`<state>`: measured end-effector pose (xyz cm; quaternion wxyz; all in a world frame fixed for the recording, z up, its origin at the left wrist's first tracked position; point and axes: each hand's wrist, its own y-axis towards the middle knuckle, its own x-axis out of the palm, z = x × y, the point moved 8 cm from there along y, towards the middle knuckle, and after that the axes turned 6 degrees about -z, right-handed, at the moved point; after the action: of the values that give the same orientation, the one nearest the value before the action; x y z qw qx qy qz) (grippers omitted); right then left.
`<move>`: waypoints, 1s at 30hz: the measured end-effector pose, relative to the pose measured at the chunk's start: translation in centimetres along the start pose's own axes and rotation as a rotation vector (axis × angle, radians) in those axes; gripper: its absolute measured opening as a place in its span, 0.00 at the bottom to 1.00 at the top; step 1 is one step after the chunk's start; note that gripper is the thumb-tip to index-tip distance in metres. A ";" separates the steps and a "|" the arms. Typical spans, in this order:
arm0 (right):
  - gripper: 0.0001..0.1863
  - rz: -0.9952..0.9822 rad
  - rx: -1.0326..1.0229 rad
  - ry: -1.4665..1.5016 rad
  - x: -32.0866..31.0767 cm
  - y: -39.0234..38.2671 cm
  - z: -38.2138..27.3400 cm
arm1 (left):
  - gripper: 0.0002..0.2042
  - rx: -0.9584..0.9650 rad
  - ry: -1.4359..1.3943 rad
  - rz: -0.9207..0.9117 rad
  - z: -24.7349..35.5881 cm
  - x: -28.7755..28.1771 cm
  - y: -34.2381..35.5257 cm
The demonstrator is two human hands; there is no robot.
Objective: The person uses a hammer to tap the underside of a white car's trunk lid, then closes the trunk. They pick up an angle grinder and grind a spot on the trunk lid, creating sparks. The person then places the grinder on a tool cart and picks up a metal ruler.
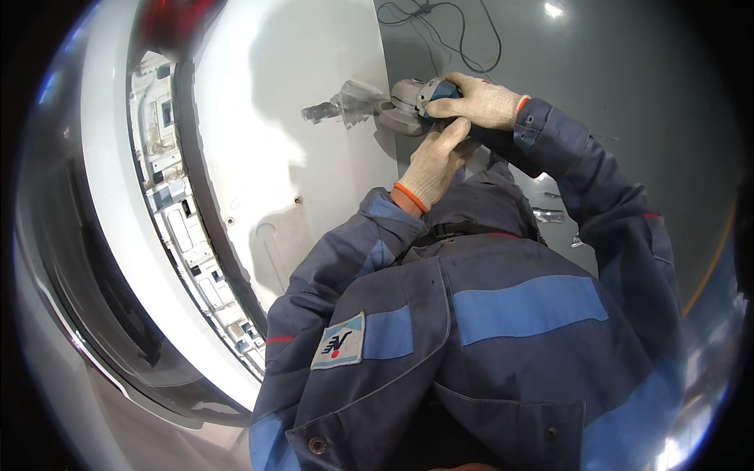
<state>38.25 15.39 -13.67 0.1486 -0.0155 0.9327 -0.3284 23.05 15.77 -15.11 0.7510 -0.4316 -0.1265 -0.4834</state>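
An angle grinder (pixel 407 96) with a grey metal head and a blue body is held up against the edge of a white car panel (pixel 236 102). My right hand (pixel 485 104), in a cream knit glove, is wrapped around the blue body. Just below it, my gloved left hand (pixel 434 165) closes on the grinder's lower side; some of its fingers are hidden. The grinder's round guard (pixel 402 120) faces the panel and hides where the disc meets it. Left of the head lies a ground patch (pixel 357 104) of dull bare metal with ragged edges.
A dark cable (pixel 463 55) loops over the grey floor (pixel 628 86) beyond the grinder. Shiny scraps (pixel 548 214) lie on the floor to my right. On the left, a white car body shows an open channel of brackets (pixel 184 228) and a red tail lamp (pixel 174 23).
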 end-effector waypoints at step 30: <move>0.61 0.022 -0.020 -0.041 0.0 0.0 -2.4 | 0.28 0.055 -0.048 0.079 1.5 0.0 -0.9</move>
<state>37.58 16.87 -11.88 0.1712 -0.0136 0.9327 -0.3171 22.60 16.82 -13.71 0.7779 -0.4269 -0.1407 -0.4391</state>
